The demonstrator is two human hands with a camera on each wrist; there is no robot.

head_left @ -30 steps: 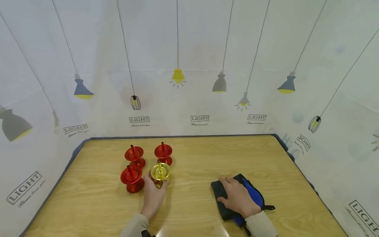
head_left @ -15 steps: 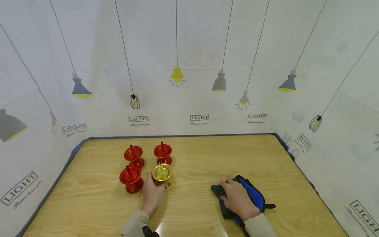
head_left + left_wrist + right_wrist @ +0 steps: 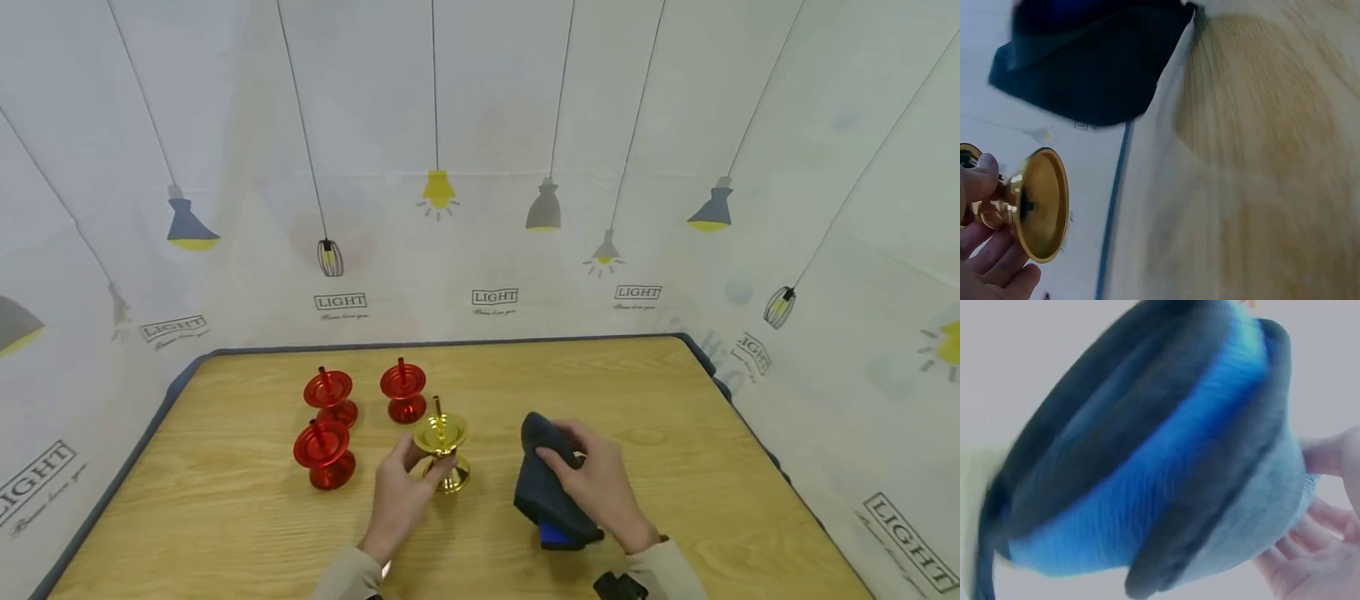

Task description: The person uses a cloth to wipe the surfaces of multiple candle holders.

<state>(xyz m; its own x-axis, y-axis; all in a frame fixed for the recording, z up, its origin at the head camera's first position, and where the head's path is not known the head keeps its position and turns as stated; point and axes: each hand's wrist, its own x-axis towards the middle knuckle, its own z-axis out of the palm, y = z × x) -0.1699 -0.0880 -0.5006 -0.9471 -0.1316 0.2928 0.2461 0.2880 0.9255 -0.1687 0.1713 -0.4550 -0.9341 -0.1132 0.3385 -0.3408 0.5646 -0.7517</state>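
Observation:
My left hand [image 3: 399,502] grips a shiny gold candle holder [image 3: 442,435] by its narrow stem, thumb on one side and fingers on the other. The holder has a dish with an upright spike on top and a flared base. In the left wrist view, the candle holder's base [image 3: 1044,209] faces the camera, hollow underneath. To the right, my right hand [image 3: 602,483] pinches a folded dark grey and blue cloth [image 3: 553,487] between thumb and fingers, held up off the table. Its blue lining and dark edging show in the right wrist view, where the cloth [image 3: 1147,487] is blurred.
Three red candle holders of the same shape stand upright left of my hands: one nearer [image 3: 330,471], one behind it [image 3: 327,390] and one at the back right [image 3: 405,407]. The wooden table [image 3: 600,375] ends at a white backdrop [image 3: 480,250] printed with lamps.
The left hand has lifted the gold candle holder and carried it right, away from the red ones. The right hand, earlier resting on the cloth, has picked it up and moved it left.

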